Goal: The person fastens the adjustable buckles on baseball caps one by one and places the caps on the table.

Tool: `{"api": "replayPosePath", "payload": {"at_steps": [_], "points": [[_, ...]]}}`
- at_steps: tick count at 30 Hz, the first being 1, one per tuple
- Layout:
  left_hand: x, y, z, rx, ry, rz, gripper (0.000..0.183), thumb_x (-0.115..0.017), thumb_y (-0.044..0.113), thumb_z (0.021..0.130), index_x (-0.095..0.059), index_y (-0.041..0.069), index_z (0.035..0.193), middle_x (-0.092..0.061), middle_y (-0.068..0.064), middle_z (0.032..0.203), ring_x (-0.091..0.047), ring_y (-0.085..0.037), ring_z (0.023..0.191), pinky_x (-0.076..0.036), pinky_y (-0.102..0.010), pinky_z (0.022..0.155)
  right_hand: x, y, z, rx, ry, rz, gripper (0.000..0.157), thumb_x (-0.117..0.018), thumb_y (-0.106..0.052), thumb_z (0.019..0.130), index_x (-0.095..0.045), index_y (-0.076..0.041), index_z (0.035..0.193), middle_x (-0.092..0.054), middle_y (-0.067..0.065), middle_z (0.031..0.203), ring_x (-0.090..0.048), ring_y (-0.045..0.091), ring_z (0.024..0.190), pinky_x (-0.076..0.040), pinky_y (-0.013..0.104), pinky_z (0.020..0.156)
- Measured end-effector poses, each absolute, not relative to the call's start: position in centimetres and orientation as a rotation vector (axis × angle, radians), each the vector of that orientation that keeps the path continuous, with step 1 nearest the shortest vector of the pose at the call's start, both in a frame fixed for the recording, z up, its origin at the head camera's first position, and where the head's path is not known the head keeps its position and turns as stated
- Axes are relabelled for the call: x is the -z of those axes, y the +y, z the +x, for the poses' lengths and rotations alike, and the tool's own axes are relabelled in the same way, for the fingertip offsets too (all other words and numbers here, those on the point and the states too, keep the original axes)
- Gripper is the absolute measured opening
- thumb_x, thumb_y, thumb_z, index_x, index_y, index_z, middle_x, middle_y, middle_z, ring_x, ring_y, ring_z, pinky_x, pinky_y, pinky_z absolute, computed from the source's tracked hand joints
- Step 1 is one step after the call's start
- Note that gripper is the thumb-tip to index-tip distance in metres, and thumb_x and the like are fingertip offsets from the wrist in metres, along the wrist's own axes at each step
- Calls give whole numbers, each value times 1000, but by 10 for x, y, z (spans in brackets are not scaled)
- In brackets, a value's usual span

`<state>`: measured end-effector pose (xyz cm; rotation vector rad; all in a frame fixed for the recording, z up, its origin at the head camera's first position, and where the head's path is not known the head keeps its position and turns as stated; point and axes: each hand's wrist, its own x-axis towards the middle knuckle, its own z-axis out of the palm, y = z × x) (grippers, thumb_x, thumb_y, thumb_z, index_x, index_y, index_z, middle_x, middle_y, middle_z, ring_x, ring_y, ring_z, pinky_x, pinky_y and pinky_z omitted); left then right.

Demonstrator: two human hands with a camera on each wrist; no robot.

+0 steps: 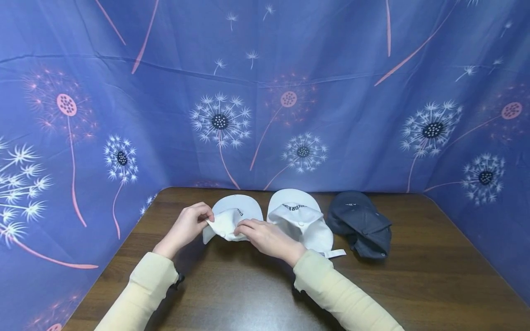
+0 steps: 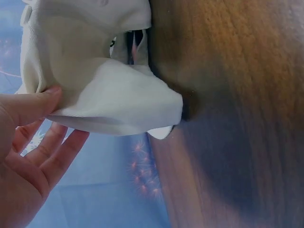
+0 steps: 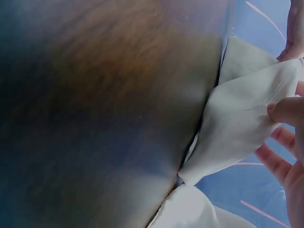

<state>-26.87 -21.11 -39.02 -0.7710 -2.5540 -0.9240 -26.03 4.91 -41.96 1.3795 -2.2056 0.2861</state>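
A white baseball cap [image 1: 225, 224] with dark lettering on its front lies at the far side of the table, brim toward the blue cloth. My left hand [image 1: 186, 231] pinches the left side of its crown; in the left wrist view the thumb [image 2: 40, 105] presses on the fabric with fingers behind. On the crown's right side, my right hand [image 1: 270, 236] pinches the fabric, its thumb [image 3: 287, 111] in front. Between the hands the crown looks partly slack. The back opening of the cap shows in the left wrist view.
Just right of it lies a second white cap [image 1: 316, 234] with dark lettering and a loose back strap [image 1: 335, 253]. Further right is a dark navy cap [image 1: 368, 227], its crown crumpled. All are on a brown wooden table [image 1: 232, 294], backed by a blue dandelion-print cloth [image 1: 352, 115].
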Motion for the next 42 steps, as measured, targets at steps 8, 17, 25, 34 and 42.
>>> {"api": "replayPosePath", "payload": {"at_steps": [8, 17, 25, 34, 42], "points": [[399, -211, -280, 948, -2535, -778, 29, -62, -17, 70, -63, 12, 72, -61, 4, 81, -56, -10, 75, -50, -26, 68, 424, 49, -261, -238, -2309, 1355, 26, -56, -11, 93, -59, -22, 116, -58, -9, 119, -57, 7, 108, -49, 24, 87], [408, -219, -285, 1032, -2471, -902, 33, -67, -21, 68, -65, 12, 71, -62, 3, 84, -58, -10, 79, -52, -23, 69, 426, 48, -261, -220, -2318, 1413, 24, -50, -15, 96, -58, -23, 117, -57, -9, 122, -56, 7, 110, -47, 23, 89], [411, -225, -285, 1028, -2444, -963, 34, -70, -19, 68, -66, 14, 73, -62, 4, 89, -58, -10, 85, -52, -23, 71, 427, 49, -262, -219, -2313, 1433, 26, -51, -13, 96, -58, -24, 118, -57, -9, 122, -56, 7, 110, -47, 22, 90], [403, -230, -279, 981, -2541, -959, 32, -72, -14, 71, -68, 16, 79, -63, 2, 98, -59, -14, 92, -52, -29, 75, 420, 50, -259, -229, -2331, 1467, 32, -56, -6, 91, -59, -23, 118, -57, -8, 122, -56, 8, 110, -46, 23, 92], [387, -226, -272, 868, -2544, -1034, 41, -59, -18, 72, -68, 15, 95, -62, -2, 107, -58, -19, 102, -49, -37, 82, 397, 60, -253, -202, -2295, 1450, 30, -60, -11, 91, -60, -22, 118, -60, -8, 118, -58, 8, 106, -48, 24, 88]]}}
